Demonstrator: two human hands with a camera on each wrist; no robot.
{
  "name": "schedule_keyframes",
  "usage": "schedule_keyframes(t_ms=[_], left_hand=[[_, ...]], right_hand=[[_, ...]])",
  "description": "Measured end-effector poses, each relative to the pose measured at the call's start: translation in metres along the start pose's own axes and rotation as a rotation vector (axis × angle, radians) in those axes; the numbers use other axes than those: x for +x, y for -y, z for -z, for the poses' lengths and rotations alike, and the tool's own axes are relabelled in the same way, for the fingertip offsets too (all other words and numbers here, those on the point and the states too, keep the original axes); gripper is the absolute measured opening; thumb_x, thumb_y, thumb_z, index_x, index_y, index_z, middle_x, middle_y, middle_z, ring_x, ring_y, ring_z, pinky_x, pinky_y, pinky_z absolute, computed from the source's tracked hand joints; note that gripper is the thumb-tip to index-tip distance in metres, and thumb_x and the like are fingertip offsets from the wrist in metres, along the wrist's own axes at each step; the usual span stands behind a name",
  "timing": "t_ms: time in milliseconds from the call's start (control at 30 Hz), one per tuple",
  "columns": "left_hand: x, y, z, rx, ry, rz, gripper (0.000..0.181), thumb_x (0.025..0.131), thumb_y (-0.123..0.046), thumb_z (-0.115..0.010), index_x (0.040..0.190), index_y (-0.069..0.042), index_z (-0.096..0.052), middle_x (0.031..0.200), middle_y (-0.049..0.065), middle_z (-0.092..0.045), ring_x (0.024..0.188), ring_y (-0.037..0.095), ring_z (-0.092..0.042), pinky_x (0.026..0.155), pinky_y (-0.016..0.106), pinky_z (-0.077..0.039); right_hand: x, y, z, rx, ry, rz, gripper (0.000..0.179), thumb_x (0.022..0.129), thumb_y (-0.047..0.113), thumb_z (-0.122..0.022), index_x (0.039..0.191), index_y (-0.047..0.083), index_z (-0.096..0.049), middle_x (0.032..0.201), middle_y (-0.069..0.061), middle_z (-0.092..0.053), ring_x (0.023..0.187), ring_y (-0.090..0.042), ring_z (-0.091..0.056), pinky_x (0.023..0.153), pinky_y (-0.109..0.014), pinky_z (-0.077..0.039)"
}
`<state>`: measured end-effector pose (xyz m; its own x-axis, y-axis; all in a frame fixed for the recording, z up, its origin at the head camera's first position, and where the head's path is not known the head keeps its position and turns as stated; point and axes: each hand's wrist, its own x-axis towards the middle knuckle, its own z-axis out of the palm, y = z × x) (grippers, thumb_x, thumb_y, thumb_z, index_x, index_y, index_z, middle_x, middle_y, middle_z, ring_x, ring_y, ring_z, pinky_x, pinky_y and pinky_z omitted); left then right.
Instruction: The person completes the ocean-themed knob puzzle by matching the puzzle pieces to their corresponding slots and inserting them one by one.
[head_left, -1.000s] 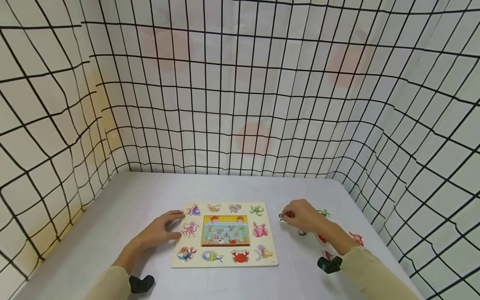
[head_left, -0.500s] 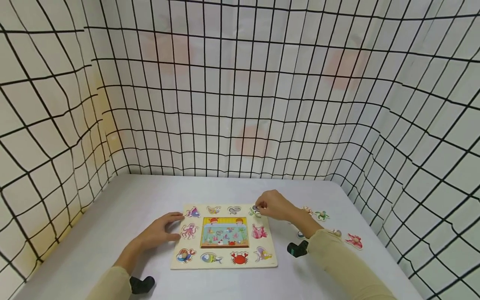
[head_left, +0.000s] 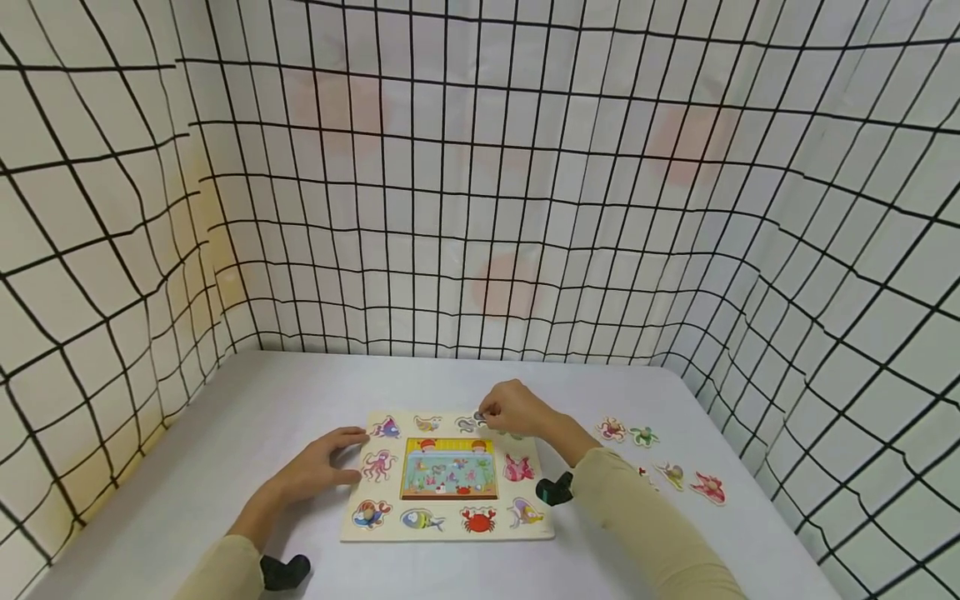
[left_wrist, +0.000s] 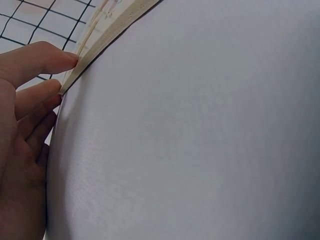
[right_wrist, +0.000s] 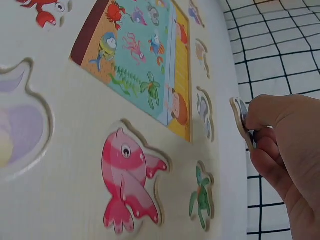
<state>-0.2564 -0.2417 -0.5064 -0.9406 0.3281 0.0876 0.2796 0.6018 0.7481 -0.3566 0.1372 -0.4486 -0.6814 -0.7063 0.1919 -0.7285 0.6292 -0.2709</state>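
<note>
A wooden peg puzzle board (head_left: 442, 508) with sea-animal recesses and a central aquarium picture lies on the white table. My right hand (head_left: 517, 408) pinches a thin grey puzzle piece (right_wrist: 238, 120) between thumb and fingers. It holds the piece tilted above the board's far edge, close to the grey eel-like recess (right_wrist: 204, 112); the piece's face is mostly hidden by the fingers. My left hand (head_left: 318, 464) rests at the board's left side, thumb and fingers spread, fingertips (left_wrist: 70, 60) touching the edge. At the board's near-left corner sits a hermit crab piece (head_left: 371, 513) with a knob.
Right of the board lie several loose pieces: a reddish one (head_left: 612, 428), a green turtle (head_left: 643, 436), a yellowish one (head_left: 670, 475) and a pink fish (head_left: 708, 488). The right sleeve partly covers a red one. Black grid netting (head_left: 465, 275) surrounds the table's back and sides.
My right hand has carried the grey puzzle piece leftward from the table at the right to the board's far edge. The left hand has stayed at the board's left side.
</note>
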Motion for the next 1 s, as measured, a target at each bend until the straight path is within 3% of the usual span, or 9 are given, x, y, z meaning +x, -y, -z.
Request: schedule_keyframes(t_ms=[267,567,800,1000], left_hand=[[0.0,-0.001,-0.002,0.004,-0.002,0.014,0.069,0.082,-0.023,-0.082,0.144,-0.002,-0.059,0.155,0.023,-0.044,0.145,0.051,-0.032,0.115,0.071,-0.024],[0.001,-0.001,-0.002,0.015,-0.007,0.032,0.069,0.082,-0.024,-0.082,0.144,-0.003,-0.059,0.155,0.022,-0.044,0.146,0.05,-0.032,0.115,0.07,-0.024],[-0.002,0.0,-0.002,0.009,-0.013,0.011,0.069,0.08,-0.023,-0.083,0.142,-0.002,-0.06,0.154,0.023,-0.045,0.145,0.052,-0.032,0.115,0.07,-0.024],[-0.001,0.0,-0.002,-0.003,-0.018,0.0,0.069,0.081,-0.022,-0.083,0.142,-0.002,-0.06,0.154,0.023,-0.045,0.145,0.052,-0.032,0.116,0.07,-0.023]], right_hand=[[0.012,0.008,-0.014,0.062,-0.001,-0.09,0.015,0.095,0.011,-0.072,0.105,0.007,-0.082,0.096,0.001,-0.073,0.078,-0.01,-0.057,0.07,-0.026,-0.051],[0.02,0.01,-0.029,0.063,-0.009,-0.12,0.015,0.096,0.012,-0.071,0.104,0.008,-0.082,0.096,0.0,-0.075,0.079,-0.01,-0.06,0.071,-0.026,-0.052],[0.019,0.012,-0.041,0.094,-0.008,-0.142,0.013,0.094,0.011,-0.071,0.102,0.008,-0.082,0.092,0.002,-0.073,0.072,-0.009,-0.055,0.066,-0.025,-0.047],[0.016,0.011,-0.048,0.092,-0.077,-0.172,0.015,0.093,0.009,-0.068,0.101,0.008,-0.08,0.092,-0.001,-0.073,0.069,-0.01,-0.054,0.063,-0.027,-0.046]])
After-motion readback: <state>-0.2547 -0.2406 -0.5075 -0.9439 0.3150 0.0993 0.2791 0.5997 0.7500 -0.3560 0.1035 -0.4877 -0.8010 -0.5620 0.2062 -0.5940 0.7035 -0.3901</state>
